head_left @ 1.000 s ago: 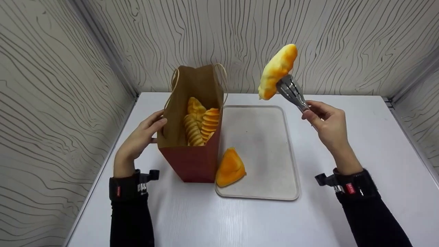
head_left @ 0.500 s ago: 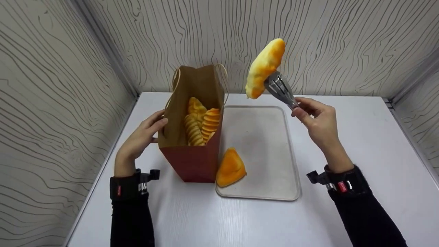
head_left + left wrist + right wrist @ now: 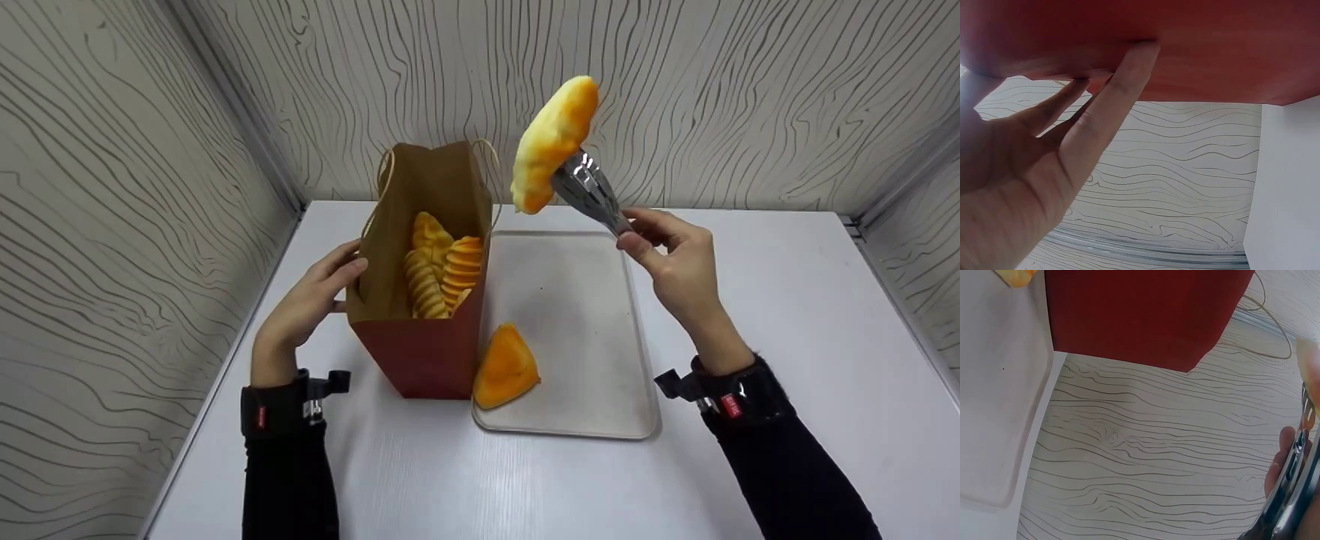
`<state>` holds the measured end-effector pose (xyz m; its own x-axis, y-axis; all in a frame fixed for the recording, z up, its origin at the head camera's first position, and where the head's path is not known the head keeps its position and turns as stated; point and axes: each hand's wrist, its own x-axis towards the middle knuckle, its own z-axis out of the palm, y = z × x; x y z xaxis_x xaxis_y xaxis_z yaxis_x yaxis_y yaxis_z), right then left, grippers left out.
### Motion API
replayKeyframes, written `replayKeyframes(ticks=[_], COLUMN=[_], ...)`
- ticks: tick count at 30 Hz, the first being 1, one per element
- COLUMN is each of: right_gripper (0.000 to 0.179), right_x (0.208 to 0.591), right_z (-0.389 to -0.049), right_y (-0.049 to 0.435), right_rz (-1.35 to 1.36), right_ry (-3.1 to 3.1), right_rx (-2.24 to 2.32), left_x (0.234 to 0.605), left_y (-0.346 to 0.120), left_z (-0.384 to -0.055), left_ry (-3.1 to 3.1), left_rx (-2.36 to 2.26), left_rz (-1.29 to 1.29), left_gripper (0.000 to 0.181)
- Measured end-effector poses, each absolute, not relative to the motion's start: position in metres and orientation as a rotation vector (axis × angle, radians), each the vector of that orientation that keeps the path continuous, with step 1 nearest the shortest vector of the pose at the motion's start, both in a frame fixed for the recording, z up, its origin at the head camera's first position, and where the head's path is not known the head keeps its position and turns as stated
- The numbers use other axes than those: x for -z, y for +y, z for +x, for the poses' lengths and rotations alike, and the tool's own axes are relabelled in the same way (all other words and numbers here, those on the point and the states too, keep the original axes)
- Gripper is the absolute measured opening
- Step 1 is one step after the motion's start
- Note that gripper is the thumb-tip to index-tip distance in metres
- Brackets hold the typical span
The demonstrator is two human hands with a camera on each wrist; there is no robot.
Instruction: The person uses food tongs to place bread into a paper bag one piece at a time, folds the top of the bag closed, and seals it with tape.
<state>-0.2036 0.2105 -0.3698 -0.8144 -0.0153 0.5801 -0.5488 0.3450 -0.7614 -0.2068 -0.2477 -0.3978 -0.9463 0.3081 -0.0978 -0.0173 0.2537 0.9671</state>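
Observation:
My left hand [image 3: 304, 304] grips the left rim of a red paper bag [image 3: 424, 360]; in the left wrist view, its fingers [image 3: 1123, 84] lie against the bag's red outer side. Inside the upright bag are several bread pieces, including a ridged roll [image 3: 425, 285]. My right hand [image 3: 679, 266] holds metal tongs [image 3: 591, 191], angled up to the left. In their tips is a long yellow-orange bread roll [image 3: 555, 142], raised to the right of the bag. A triangular orange pastry [image 3: 508, 367] lies on the tray's front left, beside the bag.
A pale rectangular tray [image 3: 589, 367] lies on the white table [image 3: 787, 315], right of the bag. The bag's cord handles [image 3: 491, 161] stand up at its sides. Wood-patterned walls [image 3: 675, 90] rise behind and at both sides.
My right hand has moved left with the tongs and the bread roll, which is now closer to the bag and slightly higher in view. The left hand and bag have hardly moved.

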Motion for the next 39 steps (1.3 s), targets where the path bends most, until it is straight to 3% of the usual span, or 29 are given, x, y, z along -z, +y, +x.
replayKeyframes(ticks=[39], right_gripper=[0.036], right_x=[0.378], right_z=[-0.195], right_y=[0.151], right_rz=[0.714], right_ry=[-2.136], right_rx=[-1.341], left_x=[0.398], left_y=[-0.247], left_z=[-0.209], left_ry=[2.245], left_rx=[-1.752], left_rz=[0.257], left_gripper=[0.072])
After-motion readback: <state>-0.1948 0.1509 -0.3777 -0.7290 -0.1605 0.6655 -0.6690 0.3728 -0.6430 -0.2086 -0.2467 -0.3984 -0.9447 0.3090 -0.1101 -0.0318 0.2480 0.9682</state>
